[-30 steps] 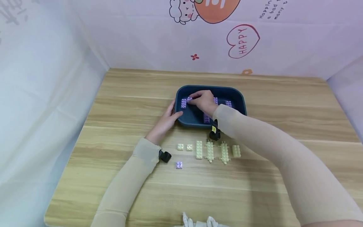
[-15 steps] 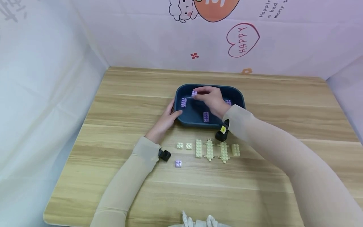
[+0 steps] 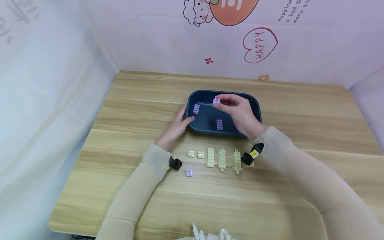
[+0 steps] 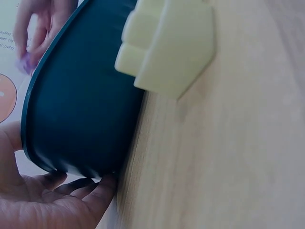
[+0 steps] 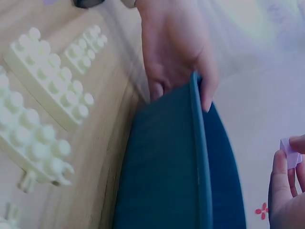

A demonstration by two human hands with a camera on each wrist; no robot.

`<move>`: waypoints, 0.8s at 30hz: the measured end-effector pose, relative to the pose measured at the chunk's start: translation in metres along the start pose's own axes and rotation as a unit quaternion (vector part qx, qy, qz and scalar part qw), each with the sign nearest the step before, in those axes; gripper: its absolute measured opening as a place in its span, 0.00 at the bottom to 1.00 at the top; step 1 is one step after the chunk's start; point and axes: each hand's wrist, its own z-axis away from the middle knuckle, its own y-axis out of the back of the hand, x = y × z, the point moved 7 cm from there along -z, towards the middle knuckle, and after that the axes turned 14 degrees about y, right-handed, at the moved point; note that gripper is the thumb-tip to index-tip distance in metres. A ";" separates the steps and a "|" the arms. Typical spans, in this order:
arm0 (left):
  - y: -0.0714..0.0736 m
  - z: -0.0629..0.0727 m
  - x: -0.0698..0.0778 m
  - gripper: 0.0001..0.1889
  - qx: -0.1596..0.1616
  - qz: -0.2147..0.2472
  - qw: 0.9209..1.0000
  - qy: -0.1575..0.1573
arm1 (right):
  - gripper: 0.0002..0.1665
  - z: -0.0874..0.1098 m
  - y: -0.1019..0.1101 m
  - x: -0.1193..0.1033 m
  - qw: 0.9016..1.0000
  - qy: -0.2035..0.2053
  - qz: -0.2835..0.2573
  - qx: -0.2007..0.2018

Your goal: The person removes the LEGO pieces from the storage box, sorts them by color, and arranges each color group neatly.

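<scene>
My right hand [image 3: 241, 115] pinches a small purple building brick [image 3: 215, 101] between thumb and fingers, raised over the dark blue bin [image 3: 214, 133]. In the right wrist view the pinched brick [image 5: 289, 151] shows at the right edge. My left hand [image 3: 176, 129] grips the bin's left end, thumb over the rim and fingers along the outside wall. Two larger purple bricks lie in the bin: one brick [image 3: 196, 109] near the left end, another brick [image 3: 219, 124] near the front wall. The right hand hides part of the bin's right side.
In front of the bin, cream pieces lie in a row: two small bricks [image 3: 195, 154], a long brick [image 3: 210, 157] and two axle bases [image 3: 229, 160]. The right wrist camera [image 3: 252, 154] covers most of another cream brick. A small purple brick [image 3: 188, 172] lies nearer on the table.
My right hand has lifted the small purple brick from beside the left-end brick and moved right and up with it. The left hand has stayed on the bin.
</scene>
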 end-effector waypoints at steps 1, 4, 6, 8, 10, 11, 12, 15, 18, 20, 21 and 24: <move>-0.001 0.000 -0.001 0.34 -0.001 0.000 1.000 0.002 | 0.22 0.004 0.000 -0.001 1.000 0.005 -0.005 0.001; -0.001 0.000 -0.003 0.35 -0.001 0.002 1.000 0.006 | 0.21 0.017 -0.001 -0.004 1.000 0.012 -0.022 0.002; -0.001 0.000 -0.003 0.35 0.006 0.003 1.000 0.007 | 0.21 0.025 -0.001 -0.007 1.000 0.012 -0.027 0.000; 0.000 -0.001 -0.001 0.35 0.013 0.004 1.000 0.006 | 0.21 0.033 -0.002 -0.011 1.000 0.007 -0.029 -0.006; 0.001 -0.001 0.000 0.35 0.017 0.002 1.000 0.006 | 0.21 0.043 -0.003 -0.012 1.000 -0.003 -0.023 -0.012; 0.001 -0.001 0.000 0.35 0.018 0.000 1.000 0.007 | 0.20 0.049 -0.004 -0.012 1.000 -0.010 -0.018 -0.016; 0.001 -0.001 0.000 0.35 0.018 -0.001 1.000 0.009 | 0.20 0.055 -0.005 -0.012 1.000 -0.015 -0.016 -0.020; 0.000 -0.001 0.001 0.35 0.015 0.001 1.000 0.007 | 0.19 0.075 -0.010 -0.008 0.999 -0.037 -0.002 -0.039; 0.001 0.001 0.001 0.35 0.016 0.012 1.000 0.001 | 0.18 0.095 -0.017 0.000 0.996 -0.054 0.010 -0.064; 0.001 0.001 0.002 0.35 0.017 0.017 1.000 -0.004 | 0.19 0.107 -0.023 0.007 0.994 -0.060 0.028 -0.083; 0.001 0.001 0.002 0.35 0.019 0.018 1.000 -0.008 | 0.19 0.113 -0.026 0.012 0.993 -0.063 0.036 -0.090; 0.002 -0.001 0.006 0.35 0.023 0.021 0.999 -0.022 | 0.19 0.128 -0.035 0.026 0.990 -0.072 0.058 -0.104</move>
